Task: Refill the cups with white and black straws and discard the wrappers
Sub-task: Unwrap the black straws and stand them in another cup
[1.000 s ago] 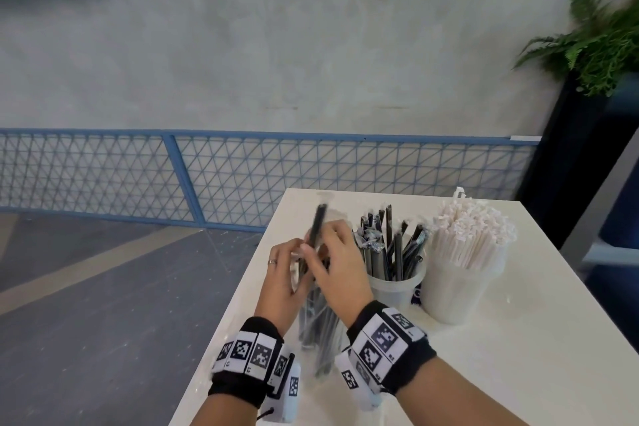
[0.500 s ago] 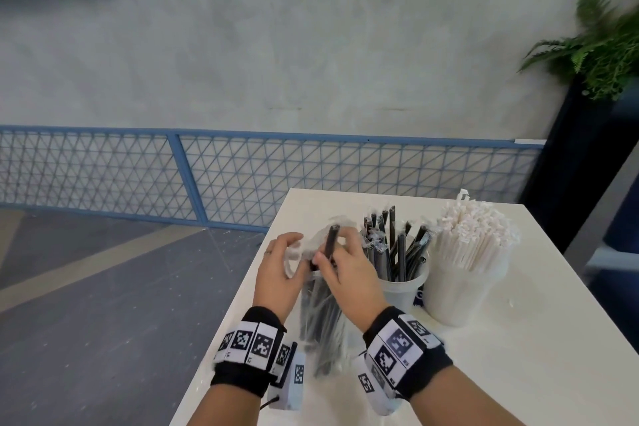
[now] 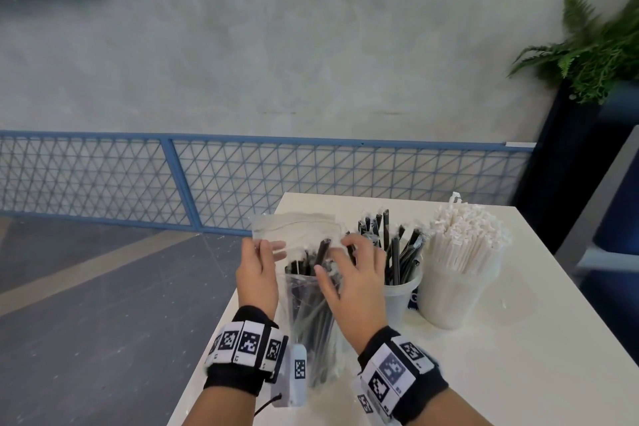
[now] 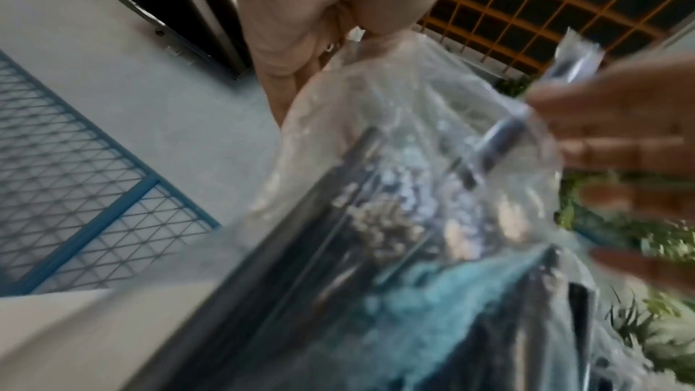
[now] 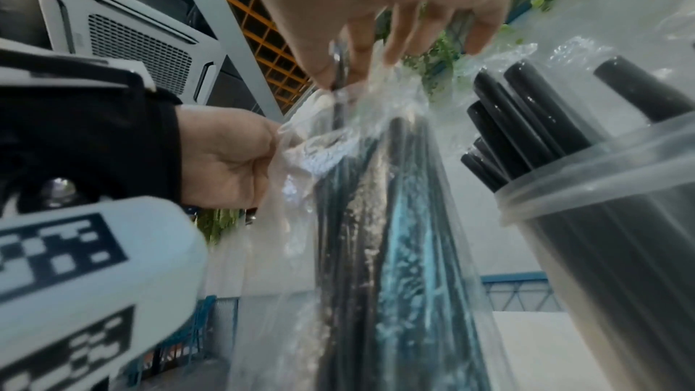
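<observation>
I'm mid-refill on the black straws: my left hand (image 3: 257, 270) pinches the clear bag (image 3: 311, 315) at the surface's (image 3: 518, 356) left edge, my right hand (image 3: 356, 273) pinches one wrapped black straw (image 3: 322, 252) in its mouth. Next I judge it lifts out into the black-straw cup (image 3: 401, 290); the white-straw cup (image 3: 456, 287) looks full.

Plain grey concrete wall (image 3: 311, 45) behind, blue mesh railing (image 3: 242, 176) along its base, dark grey floor (image 3: 86, 304) with a tan stripe, fern (image 3: 587, 52) in a tall black planter, white worktop (image 3: 518, 339).
</observation>
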A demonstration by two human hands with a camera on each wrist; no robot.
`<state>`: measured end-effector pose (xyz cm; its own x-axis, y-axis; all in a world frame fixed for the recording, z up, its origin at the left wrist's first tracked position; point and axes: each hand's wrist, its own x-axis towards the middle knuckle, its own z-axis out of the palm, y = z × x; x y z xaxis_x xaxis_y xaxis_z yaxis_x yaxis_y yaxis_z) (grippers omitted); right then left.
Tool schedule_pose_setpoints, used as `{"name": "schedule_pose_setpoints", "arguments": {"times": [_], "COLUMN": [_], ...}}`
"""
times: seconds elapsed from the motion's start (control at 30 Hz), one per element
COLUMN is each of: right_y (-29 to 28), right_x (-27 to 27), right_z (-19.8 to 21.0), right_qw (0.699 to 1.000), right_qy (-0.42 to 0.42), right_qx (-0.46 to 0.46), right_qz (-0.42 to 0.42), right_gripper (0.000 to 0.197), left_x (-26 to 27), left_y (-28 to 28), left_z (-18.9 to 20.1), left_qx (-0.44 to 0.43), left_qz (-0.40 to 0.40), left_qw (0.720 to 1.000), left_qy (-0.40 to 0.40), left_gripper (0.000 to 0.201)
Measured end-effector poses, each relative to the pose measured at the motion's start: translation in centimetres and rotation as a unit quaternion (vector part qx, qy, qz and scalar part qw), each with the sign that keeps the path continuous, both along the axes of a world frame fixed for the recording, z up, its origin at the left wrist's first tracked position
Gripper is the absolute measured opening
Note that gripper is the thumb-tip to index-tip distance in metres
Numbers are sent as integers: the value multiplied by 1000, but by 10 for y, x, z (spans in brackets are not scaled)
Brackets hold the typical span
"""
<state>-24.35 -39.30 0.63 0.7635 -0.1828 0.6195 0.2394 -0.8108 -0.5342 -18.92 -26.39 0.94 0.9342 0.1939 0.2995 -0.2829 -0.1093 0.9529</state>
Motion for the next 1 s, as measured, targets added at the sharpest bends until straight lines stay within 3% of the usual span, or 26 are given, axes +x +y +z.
{"name": "schedule_pose_setpoints", "arguments": {"times": [0.1,0.13,0.23,0.33,0.57,0.77,0.8,0.83,0.9,0.93,1.0], "right_y": [2,3,2,-1,-3,-10,-8,-6,1,6,14], "right_x": [-6,-7,-5,-2,-4,0,-1,-3,-10,-13,-14], "right_z": [-2,-3,-7,-8,-13,-13,-12,-13,-7,-3,4], "right_qw": [992,984,964,955,943,886,891,918,978,988,988], "right_qy": [47,81,135,146,128,212,207,175,31,-35,-59], "right_qx": [114,147,208,230,286,391,381,337,196,131,34], "right_qz": [34,59,96,120,108,133,136,115,59,72,141], "right_gripper": [43,50,57,56,45,32,35,39,43,38,25], "left_x": [-1,-1,1,4,-2,1,2,2,1,1,1], "left_y": [6,11,21,23,6,7,7,6,4,3,1], "left_z": [-3,-7,-21,-41,-55,-64,-64,-64,-63,-63,-61], "left_qx": [-97,-89,54,119,-8,-38,-31,-22,-13,-13,-13], "left_qz": [-101,-150,-276,-346,-324,-316,-316,-314,-297,-290,-276], "left_qw": [990,984,957,926,939,937,938,939,946,949,955], "left_qy": [29,32,64,93,115,143,141,140,132,125,111], "left_gripper": [19,35,89,115,76,83,83,82,74,71,68]}}
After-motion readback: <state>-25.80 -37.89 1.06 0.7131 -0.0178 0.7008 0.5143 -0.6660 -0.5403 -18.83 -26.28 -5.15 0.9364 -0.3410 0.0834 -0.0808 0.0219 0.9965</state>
